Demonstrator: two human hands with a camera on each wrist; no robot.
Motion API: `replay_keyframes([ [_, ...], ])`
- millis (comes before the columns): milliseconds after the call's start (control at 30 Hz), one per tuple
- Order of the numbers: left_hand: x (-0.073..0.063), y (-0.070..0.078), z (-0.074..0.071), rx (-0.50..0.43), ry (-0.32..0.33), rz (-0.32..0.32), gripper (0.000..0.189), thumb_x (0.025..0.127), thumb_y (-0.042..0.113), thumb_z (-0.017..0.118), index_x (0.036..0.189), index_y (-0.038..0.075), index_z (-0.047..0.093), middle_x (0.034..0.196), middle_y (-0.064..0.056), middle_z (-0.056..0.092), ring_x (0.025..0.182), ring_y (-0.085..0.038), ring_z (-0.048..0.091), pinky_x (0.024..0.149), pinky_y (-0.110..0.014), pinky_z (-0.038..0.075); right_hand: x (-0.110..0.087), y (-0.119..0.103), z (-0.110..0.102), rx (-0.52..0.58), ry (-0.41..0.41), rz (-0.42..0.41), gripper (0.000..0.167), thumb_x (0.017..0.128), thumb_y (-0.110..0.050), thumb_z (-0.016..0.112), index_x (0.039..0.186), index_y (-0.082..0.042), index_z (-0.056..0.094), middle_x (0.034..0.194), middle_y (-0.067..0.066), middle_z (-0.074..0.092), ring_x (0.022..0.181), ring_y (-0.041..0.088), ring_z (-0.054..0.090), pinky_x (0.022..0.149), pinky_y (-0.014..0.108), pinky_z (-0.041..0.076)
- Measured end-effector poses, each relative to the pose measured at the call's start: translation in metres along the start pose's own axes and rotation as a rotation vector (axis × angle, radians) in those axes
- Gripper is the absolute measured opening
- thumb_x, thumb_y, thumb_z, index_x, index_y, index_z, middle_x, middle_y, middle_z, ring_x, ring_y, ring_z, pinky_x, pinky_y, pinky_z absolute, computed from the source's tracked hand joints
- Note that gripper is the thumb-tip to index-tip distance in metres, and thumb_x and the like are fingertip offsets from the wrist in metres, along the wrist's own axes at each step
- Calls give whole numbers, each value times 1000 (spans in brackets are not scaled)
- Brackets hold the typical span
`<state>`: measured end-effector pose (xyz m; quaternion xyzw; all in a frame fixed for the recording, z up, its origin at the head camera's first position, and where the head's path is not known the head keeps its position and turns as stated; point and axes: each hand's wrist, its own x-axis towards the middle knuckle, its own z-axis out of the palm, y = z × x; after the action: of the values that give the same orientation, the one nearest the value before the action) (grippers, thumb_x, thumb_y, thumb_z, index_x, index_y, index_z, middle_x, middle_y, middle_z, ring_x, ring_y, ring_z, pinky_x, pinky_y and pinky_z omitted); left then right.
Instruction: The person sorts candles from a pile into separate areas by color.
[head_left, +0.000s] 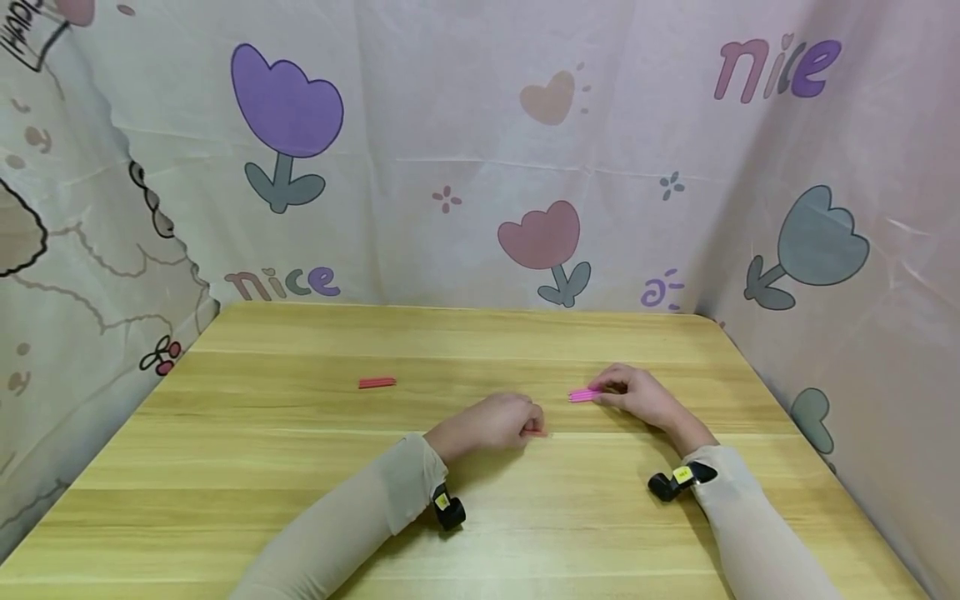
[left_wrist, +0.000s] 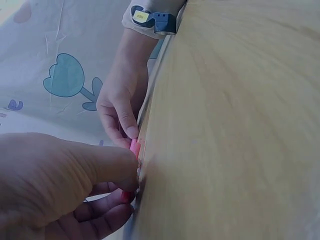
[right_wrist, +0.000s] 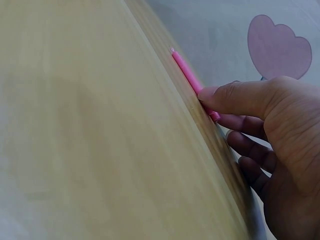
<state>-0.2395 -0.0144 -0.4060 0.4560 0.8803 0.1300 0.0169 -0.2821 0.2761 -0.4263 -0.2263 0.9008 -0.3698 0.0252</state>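
Observation:
Thin pink candles (head_left: 584, 396) lie side by side on the table, and my right hand (head_left: 637, 394) pinches them at their right end. In the right wrist view a pale wick shows on the pink candle (right_wrist: 186, 74), with the thumb (right_wrist: 220, 100) laid over its near end. Closer to me and left of them, my left hand (head_left: 497, 422) pinches a red candle (head_left: 534, 433) low over the wood. Its red end (left_wrist: 127, 196) shows below the thumb in the left wrist view; the fingers hide its middle.
A small row of red candles (head_left: 377, 382) lies farther back at the left on the wooden table (head_left: 247, 433). Behind and beside the table hangs a printed cloth (head_left: 427, 100) with tulips and lettering. Small black cameras (head_left: 450, 510) sit at both cuffs.

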Motion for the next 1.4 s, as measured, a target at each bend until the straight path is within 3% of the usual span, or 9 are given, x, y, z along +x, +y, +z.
replay_keyframes([
  [200,0,-2,-1,-15,8,33,6,90,17,71,86,16,67,70,10,46,67,-5,43,61,-20,35,0,1,0,7,2,1,18,87,-18,75,105,-14,75,105,0,66,101,21,59,89,40,45],
  [500,-1,-4,-5,-59,16,28,1,91,14,70,90,15,69,74,9,51,70,-5,45,64,-19,37,0,0,0,9,-2,-2,18,87,-17,75,105,-14,75,105,0,66,101,22,59,90,41,45],
  [667,-4,-9,-9,-69,17,11,8,89,10,68,95,13,71,79,8,57,73,-5,50,68,-18,42,0,0,0,-2,-3,2,17,87,-17,75,104,-14,75,105,0,66,100,21,59,89,40,45],
  [1067,-20,-23,-17,-114,38,-22,6,91,11,68,96,12,72,79,7,56,72,-8,49,68,-22,42,-3,-1,0,-11,17,-4,17,86,-15,76,103,-12,75,102,1,66,98,21,59,88,37,46],
  [1300,-36,-36,-28,-169,69,-26,10,90,5,67,99,9,70,87,3,62,77,-10,55,72,-24,47,-1,1,0,1,10,-3,18,86,-16,75,104,-14,75,104,0,66,100,21,59,91,42,45],
  [1400,-44,-41,-32,-201,68,-64,14,91,5,67,103,10,71,89,3,62,81,-11,58,75,-26,49,1,2,0,16,11,-11,18,86,-15,76,104,-14,75,103,0,66,100,22,59,90,42,45],
])
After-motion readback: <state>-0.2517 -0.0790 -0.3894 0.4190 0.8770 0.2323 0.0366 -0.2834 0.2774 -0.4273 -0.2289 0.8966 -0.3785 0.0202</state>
